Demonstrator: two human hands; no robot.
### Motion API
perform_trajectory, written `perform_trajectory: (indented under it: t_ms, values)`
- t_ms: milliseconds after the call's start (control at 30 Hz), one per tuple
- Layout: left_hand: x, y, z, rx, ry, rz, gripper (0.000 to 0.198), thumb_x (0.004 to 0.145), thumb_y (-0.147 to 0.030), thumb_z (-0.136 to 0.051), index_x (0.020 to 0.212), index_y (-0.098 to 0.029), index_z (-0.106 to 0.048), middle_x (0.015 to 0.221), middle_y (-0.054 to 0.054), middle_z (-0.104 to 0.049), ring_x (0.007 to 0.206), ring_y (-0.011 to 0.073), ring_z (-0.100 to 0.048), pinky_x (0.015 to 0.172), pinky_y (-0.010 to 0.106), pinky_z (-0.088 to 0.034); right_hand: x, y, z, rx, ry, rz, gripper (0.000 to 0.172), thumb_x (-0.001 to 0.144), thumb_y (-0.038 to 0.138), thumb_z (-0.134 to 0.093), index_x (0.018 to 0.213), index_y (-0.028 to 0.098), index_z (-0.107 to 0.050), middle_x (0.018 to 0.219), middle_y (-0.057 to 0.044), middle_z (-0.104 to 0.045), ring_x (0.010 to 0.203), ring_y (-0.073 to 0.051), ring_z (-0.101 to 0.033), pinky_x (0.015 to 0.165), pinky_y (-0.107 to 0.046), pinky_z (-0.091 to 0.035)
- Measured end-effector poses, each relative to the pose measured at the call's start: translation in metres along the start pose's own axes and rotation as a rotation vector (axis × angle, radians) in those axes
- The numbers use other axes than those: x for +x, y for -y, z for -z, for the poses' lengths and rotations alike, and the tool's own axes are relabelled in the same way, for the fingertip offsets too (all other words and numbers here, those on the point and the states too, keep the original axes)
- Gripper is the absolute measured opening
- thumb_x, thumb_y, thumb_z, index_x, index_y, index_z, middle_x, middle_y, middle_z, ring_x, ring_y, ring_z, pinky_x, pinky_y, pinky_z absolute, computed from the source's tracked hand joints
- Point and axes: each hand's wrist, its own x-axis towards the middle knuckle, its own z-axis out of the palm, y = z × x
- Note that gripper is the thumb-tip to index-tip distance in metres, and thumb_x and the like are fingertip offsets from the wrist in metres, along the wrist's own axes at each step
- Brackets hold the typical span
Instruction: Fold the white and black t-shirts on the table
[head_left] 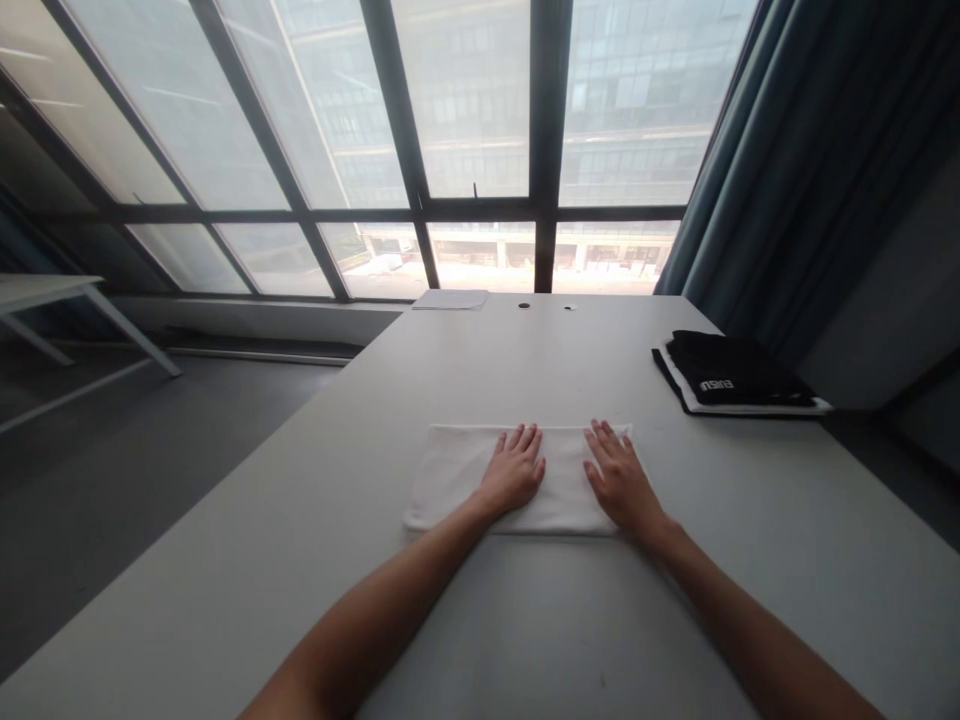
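Note:
A white folded cloth [450, 475] lies flat on the grey table [315, 560] in front of me. My left hand [514, 470] rests palm down on the cloth's middle, fingers stretched out. My right hand [619, 478] lies flat on the cloth's right end, fingers spread, a short gap from the left hand. Neither hand grips anything.
A stack of folded black and white garments [731, 375] sits at the table's right edge. A white sheet [450, 299] lies at the far edge near two small holes [523, 305]. Beyond are large windows, a dark curtain [810, 160] on the right and another table [45, 290] at left.

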Motion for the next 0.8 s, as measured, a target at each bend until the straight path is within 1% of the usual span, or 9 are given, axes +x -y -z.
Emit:
perform_trajectory:
  t_ms: [100,133,200,267,367,433,533,667,800]
  values:
    - [0.000,0.000,0.000,-0.011,-0.005,0.000,0.060,0.102,-0.039,-0.035,0.157,-0.015,-0.031,0.164,0.009,-0.028,0.152,0.0275,-0.021,0.123,0.052,-0.016,-0.003,0.011,-0.012,0.018,0.181,0.007,0.059,0.101,0.033,-0.033,0.156,0.010,-0.034,0.165,-0.012,-0.024,0.153,-0.026,-0.017,0.122,-0.052,-0.016]
    - [0.000,0.000,0.001,-0.017,-0.007,-0.003,0.060,0.102,-0.039,-0.035,0.157,-0.015,-0.032,0.164,0.009,-0.028,0.152,0.0277,-0.021,0.122,0.052,-0.016,-0.004,0.011,-0.016,0.022,0.218,-0.005,0.060,0.101,0.035,-0.033,0.156,0.011,-0.033,0.165,-0.011,-0.024,0.153,-0.026,-0.018,0.121,-0.052,-0.016]
    - [-0.001,-0.001,0.005,-0.035,-0.023,-0.008,0.060,0.102,-0.038,-0.036,0.156,-0.014,-0.033,0.164,0.010,-0.028,0.152,0.0284,-0.020,0.122,0.052,-0.018,-0.005,0.008,-0.019,0.026,0.248,-0.023,0.061,0.101,0.037,-0.032,0.157,0.012,-0.031,0.165,-0.011,-0.023,0.153,-0.026,-0.018,0.122,-0.051,-0.015]
    - [-0.003,-0.004,0.010,-0.051,-0.062,-0.038,0.060,0.101,-0.036,-0.038,0.156,-0.013,-0.033,0.164,0.010,-0.026,0.153,0.0276,-0.016,0.123,0.051,-0.017,-0.004,0.005,-0.020,0.027,0.246,-0.023,0.061,0.101,0.038,-0.032,0.157,0.012,-0.030,0.165,-0.010,-0.022,0.153,-0.025,-0.017,0.122,-0.051,-0.014]
    - [-0.007,-0.011,0.014,-0.068,-0.100,-0.139,0.062,0.100,-0.035,-0.041,0.157,-0.014,-0.030,0.165,0.008,-0.023,0.154,0.0240,-0.012,0.124,0.046,-0.013,-0.004,0.003,-0.020,0.028,0.235,-0.013,0.062,0.101,0.038,-0.031,0.157,0.012,-0.031,0.165,-0.011,-0.023,0.153,-0.024,-0.016,0.122,-0.050,-0.013]
    - [-0.011,-0.015,0.014,-0.079,-0.052,-0.197,0.063,0.100,-0.039,-0.042,0.157,-0.015,-0.029,0.165,0.008,-0.025,0.154,0.0238,-0.014,0.124,0.045,-0.014,-0.005,0.003,-0.020,0.028,0.225,-0.010,0.062,0.101,0.038,-0.031,0.157,0.011,-0.029,0.165,-0.012,-0.023,0.153,-0.024,-0.017,0.122,-0.049,-0.013]
    - [-0.015,-0.017,0.009,-0.076,0.031,-0.216,0.063,0.102,-0.044,-0.039,0.157,-0.015,-0.031,0.164,0.009,-0.028,0.153,0.0259,-0.017,0.124,0.046,-0.015,-0.005,0.006,-0.021,0.022,0.224,-0.016,0.064,0.101,0.038,-0.032,0.158,0.009,-0.027,0.165,-0.013,-0.023,0.153,-0.024,-0.017,0.123,-0.049,-0.013]
    - [-0.015,-0.017,0.007,-0.052,0.051,-0.197,0.062,0.103,-0.046,-0.036,0.158,-0.018,-0.031,0.164,0.008,-0.027,0.153,0.0256,-0.017,0.124,0.047,-0.014,-0.005,0.003,-0.021,0.007,0.240,-0.057,0.065,0.101,0.042,-0.031,0.158,0.009,-0.027,0.165,-0.013,-0.023,0.153,-0.024,-0.016,0.123,-0.050,-0.010]
    - [-0.014,-0.016,0.007,-0.052,0.057,-0.200,0.062,0.103,-0.046,-0.035,0.158,-0.018,-0.030,0.165,0.007,-0.026,0.153,0.0249,-0.016,0.124,0.046,-0.013,-0.004,-0.017,-0.018,-0.034,0.203,-0.155,0.065,0.102,0.044,-0.030,0.157,0.009,-0.029,0.164,-0.014,-0.024,0.153,-0.025,-0.016,0.122,-0.052,-0.010]
